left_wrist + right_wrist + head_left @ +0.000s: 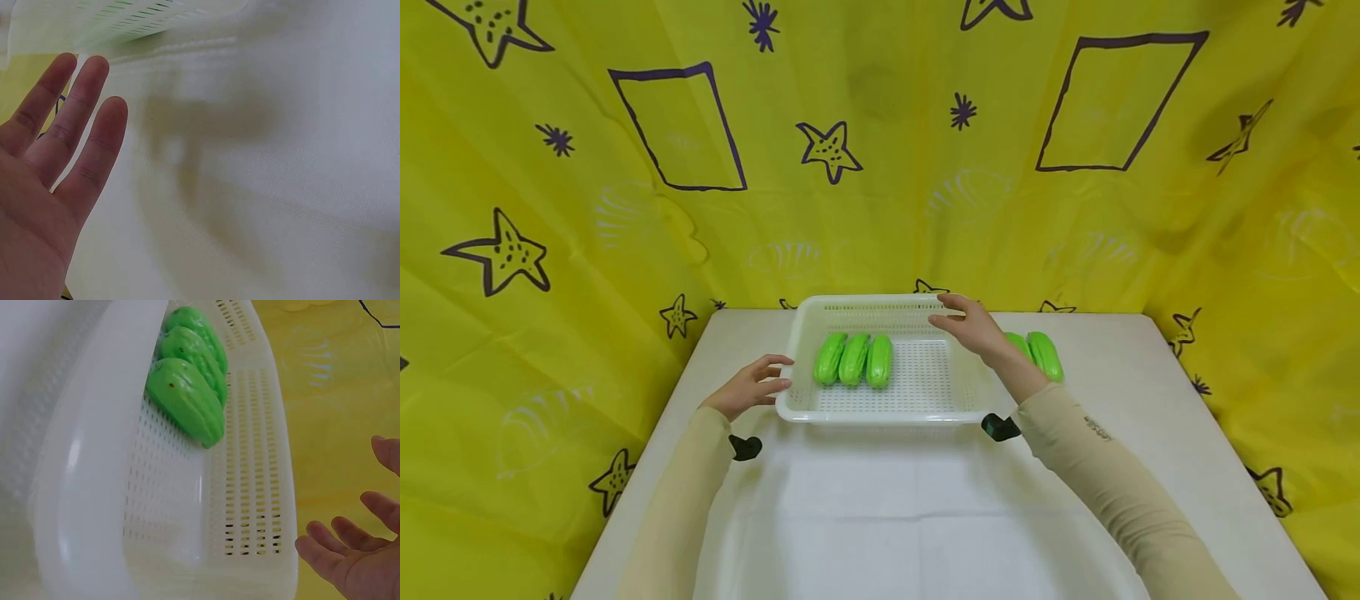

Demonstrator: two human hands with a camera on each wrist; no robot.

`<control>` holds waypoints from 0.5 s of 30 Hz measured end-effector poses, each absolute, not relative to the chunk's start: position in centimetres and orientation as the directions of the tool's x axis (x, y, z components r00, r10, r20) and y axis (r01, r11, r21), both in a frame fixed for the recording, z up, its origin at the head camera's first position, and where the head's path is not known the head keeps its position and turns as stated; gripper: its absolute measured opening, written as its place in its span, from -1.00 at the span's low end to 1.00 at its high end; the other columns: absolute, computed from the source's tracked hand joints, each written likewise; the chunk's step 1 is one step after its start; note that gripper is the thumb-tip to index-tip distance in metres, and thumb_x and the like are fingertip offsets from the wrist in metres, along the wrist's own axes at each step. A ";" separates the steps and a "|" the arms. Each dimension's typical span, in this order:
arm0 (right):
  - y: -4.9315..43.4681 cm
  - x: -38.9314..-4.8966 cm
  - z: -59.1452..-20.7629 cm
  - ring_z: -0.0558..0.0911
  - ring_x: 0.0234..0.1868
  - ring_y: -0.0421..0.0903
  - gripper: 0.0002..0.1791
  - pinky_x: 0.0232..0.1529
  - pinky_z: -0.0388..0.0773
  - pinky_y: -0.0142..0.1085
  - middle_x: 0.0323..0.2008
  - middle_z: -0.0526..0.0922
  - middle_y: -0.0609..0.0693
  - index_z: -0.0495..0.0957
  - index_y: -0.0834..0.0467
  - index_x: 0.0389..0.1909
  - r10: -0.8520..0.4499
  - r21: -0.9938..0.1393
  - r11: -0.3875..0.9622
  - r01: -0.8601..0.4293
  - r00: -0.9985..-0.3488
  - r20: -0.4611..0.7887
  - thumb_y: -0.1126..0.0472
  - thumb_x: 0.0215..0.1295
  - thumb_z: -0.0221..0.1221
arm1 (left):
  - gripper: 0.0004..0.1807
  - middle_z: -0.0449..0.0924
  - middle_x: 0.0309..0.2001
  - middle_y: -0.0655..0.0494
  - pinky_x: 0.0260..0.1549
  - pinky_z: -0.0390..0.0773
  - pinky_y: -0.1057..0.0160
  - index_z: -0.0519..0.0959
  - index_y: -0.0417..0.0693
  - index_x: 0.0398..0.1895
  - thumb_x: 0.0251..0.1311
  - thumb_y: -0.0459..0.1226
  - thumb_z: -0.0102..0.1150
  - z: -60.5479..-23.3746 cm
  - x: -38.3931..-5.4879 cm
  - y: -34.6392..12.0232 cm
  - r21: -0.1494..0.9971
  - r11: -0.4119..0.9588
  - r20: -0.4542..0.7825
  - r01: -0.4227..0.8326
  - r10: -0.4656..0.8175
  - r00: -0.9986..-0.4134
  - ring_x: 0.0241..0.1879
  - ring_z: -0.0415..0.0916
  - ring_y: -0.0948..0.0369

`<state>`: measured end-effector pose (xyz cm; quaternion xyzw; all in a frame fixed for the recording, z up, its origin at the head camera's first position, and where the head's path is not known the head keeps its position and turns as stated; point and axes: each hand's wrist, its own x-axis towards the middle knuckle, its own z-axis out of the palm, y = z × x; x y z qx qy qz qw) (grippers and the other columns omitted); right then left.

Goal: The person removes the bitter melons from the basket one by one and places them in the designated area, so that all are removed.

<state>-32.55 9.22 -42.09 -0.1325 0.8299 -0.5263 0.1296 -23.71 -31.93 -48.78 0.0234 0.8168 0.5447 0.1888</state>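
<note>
A white perforated plastic basket (917, 417) stands near the back of the table. Three glossy green, ridged, elongated gourd-like vegetables (853, 360) lie side by side in its left half; the right wrist view shows the same green vegetables (184, 400) from the side. My left hand (747, 387) is at the basket's left end, fingertips right at the rim, and in the left wrist view its fingers (87, 147) are extended. Over the back right corner my right hand (973, 327) reaches with spread, relaxed fingers and nothing in them; the right wrist view has this hand beside the rim.
Right of the basket lie two more green vegetables (1045, 357), one partly hidden by my right forearm. Dark wrist-camera pieces (1000, 427) show beneath both wrists. A yellow patterned curtain (880, 225) surrounds the white-covered table (917, 500) at the back and sides.
</note>
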 end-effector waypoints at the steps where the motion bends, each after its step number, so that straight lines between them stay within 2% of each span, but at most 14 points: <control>1: 9.0 -32.5 -42.1 0.29 0.37 0.23 -0.30 0.32 0.28 0.11 0.44 0.16 0.25 0.18 0.20 0.45 -0.361 -0.912 0.403 -0.083 -0.929 -0.074 0.05 0.41 0.16 | -0.40 0.23 0.32 -0.26 0.13 0.49 -0.07 0.27 -0.03 0.35 0.32 -0.09 0.21 -48.7 -23.7 -31.9 0.897 0.408 -0.284 -0.169 0.240 -0.928 0.17 0.41 -0.12; 15: 5.9 -31.7 -42.8 0.34 0.34 0.21 -0.32 0.28 0.35 0.08 0.43 0.19 0.23 0.20 0.18 0.45 -0.409 -0.918 0.388 -0.083 -0.908 -0.091 0.07 0.40 0.17 | -0.46 0.16 0.37 -0.30 0.13 0.49 -0.08 0.25 -0.07 0.36 0.38 -0.20 0.13 -48.3 -23.5 -31.5 0.894 0.408 -0.298 -0.185 0.233 -0.926 0.20 0.38 -0.15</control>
